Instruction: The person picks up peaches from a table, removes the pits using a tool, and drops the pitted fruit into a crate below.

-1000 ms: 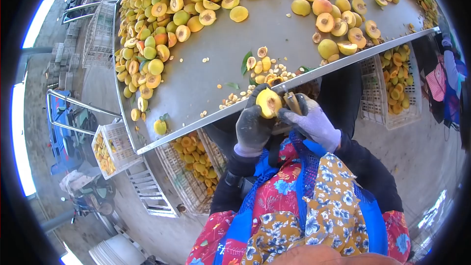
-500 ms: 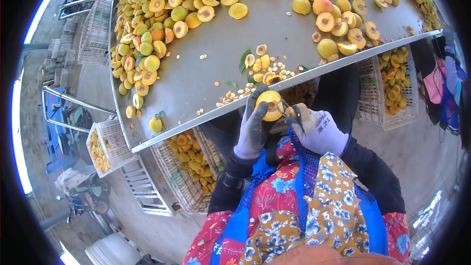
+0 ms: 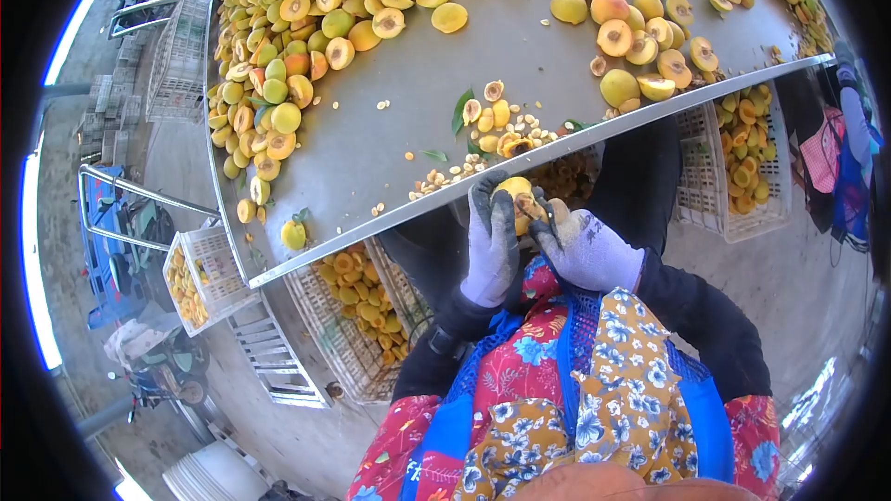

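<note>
A yellow peach half (image 3: 522,202) is held just past the near edge of the metal table, its cut face toward me with brown at the centre. My left hand (image 3: 494,241), in a grey-and-white work glove, is closed around its left side. Gloved the same way, my right hand (image 3: 583,239) is closed at the fruit's right side, fingers against the cut face. It grips a small pitting tool, mostly hidden by the fingers. On the table beyond my hands lie loose pale kernels (image 3: 452,174), scraps of peach and green leaves (image 3: 462,111).
Heaps of halved peaches (image 3: 306,9) cover the far and left parts of the metal table (image 3: 408,83). Below its raised rim stand crates of peach halves (image 3: 357,311), with another crate (image 3: 742,158) at right. A person's sleeve (image 3: 856,121) shows at the far right.
The peach half has tilted between my hands. My right hand has turned and closed in against the fruit, its fingers now over the cut face. My left hand has shifted slightly right.
</note>
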Demonstrator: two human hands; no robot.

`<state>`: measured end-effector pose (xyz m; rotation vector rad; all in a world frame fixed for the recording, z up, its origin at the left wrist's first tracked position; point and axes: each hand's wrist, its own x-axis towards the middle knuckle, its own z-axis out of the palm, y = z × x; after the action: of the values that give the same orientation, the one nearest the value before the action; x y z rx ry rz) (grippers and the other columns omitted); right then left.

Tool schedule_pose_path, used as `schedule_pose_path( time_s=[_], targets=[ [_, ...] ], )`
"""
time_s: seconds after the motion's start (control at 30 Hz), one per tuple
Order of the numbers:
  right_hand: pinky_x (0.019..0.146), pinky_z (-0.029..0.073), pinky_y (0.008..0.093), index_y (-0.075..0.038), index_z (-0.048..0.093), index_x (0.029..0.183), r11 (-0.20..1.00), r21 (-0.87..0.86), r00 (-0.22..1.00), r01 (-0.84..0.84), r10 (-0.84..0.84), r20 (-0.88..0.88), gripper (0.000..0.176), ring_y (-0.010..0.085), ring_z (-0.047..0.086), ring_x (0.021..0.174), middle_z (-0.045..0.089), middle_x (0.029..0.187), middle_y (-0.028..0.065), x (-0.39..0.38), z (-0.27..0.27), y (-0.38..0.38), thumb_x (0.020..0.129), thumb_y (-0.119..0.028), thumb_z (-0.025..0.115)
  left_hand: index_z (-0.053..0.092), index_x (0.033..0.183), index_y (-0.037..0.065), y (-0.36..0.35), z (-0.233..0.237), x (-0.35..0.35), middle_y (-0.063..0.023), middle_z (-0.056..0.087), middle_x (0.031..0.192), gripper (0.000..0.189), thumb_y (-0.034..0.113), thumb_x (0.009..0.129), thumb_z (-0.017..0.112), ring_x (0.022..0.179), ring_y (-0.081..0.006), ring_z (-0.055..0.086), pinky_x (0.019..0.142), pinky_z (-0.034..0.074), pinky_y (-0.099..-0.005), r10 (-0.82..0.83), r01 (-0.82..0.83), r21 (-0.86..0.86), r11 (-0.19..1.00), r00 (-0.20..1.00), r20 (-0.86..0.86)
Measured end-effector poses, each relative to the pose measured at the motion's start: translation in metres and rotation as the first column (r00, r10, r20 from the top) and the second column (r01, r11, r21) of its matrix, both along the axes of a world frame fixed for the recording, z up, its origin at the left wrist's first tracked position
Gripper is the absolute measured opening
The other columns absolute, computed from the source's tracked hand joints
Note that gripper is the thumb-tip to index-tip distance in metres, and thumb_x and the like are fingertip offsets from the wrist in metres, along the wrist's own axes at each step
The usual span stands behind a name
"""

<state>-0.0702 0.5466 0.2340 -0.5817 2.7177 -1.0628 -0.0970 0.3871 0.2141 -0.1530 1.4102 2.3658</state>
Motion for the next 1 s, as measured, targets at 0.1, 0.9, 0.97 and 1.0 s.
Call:
schedule_pose_path(
  time_s=[0.1, 0.9, 0.97, 1.0],
  targets=[
    [0.050, 0.047, 0.0367, 0.004, 0.056, 0.103, 0.789, -0.569, 0.966, 0.231, -0.114, 0.234, 0.025, 0.0195, 0.058, 0.052, 0.061, 0.067, 0.0094, -0.001, -0.014, -0.009, 0.102, -0.020, 0.051, 0.035, 0.138, 0.003, 0.003, -0.004, 0.000, -0.0207, 0.059, 0.120, 0.047, 0.036, 0.106, 0.045, 0.110, -0.0258, 0.062, 0.095, 0.053, -0.0380, 0.008, -0.026, -0.121, 0.992, 0.990, -0.144],
    [0.048, 0.037, 0.0210, -0.005, 0.063, 0.096, 0.689, -0.349, 0.295, 0.635, 0.202, 0.934, 0.040, 0.0049, 0.047, 0.055, 0.051, 0.066, -0.0041, -0.022, 0.035, 0.022, 0.101, -0.044, 0.054, 0.053, 0.126, 0.000, -0.014, 0.009, -0.029, -0.0105, 0.061, 0.118, 0.040, 0.033, 0.104, 0.051, 0.102, -0.0190, 0.064, 0.086, 0.053, -0.0309, -0.275, 0.280, -0.003, 0.960, 0.945, 0.175],
    [0.047, 0.036, 0.0208, -0.005, 0.063, 0.097, 0.621, -0.377, 0.265, 0.687, 0.269, 0.926, 0.040, 0.0049, 0.046, 0.054, 0.050, 0.065, -0.0041, -0.022, 0.035, 0.019, 0.101, -0.044, 0.054, 0.059, 0.118, 0.000, -0.004, -0.008, -0.022, -0.0124, 0.067, 0.101, 0.032, 0.026, 0.104, 0.048, 0.091, -0.0190, 0.067, 0.077, 0.054, -0.0315, -0.188, 0.037, -0.495, 0.868, 0.947, -0.259],
    [0.047, 0.035, 0.0206, -0.004, 0.062, 0.097, 0.540, -0.410, 0.246, 0.735, 0.351, 0.903, 0.041, 0.0048, 0.045, 0.054, 0.050, 0.065, -0.0041, -0.018, 0.031, 0.019, 0.101, -0.044, 0.054, 0.060, 0.117, 0.000, 0.000, -0.010, -0.020, -0.0133, 0.068, 0.096, 0.031, 0.025, 0.104, 0.048, 0.087, -0.0192, 0.067, 0.075, 0.053, -0.0319, -0.158, -0.041, -0.549, 0.835, 0.937, -0.311]
  ],
)
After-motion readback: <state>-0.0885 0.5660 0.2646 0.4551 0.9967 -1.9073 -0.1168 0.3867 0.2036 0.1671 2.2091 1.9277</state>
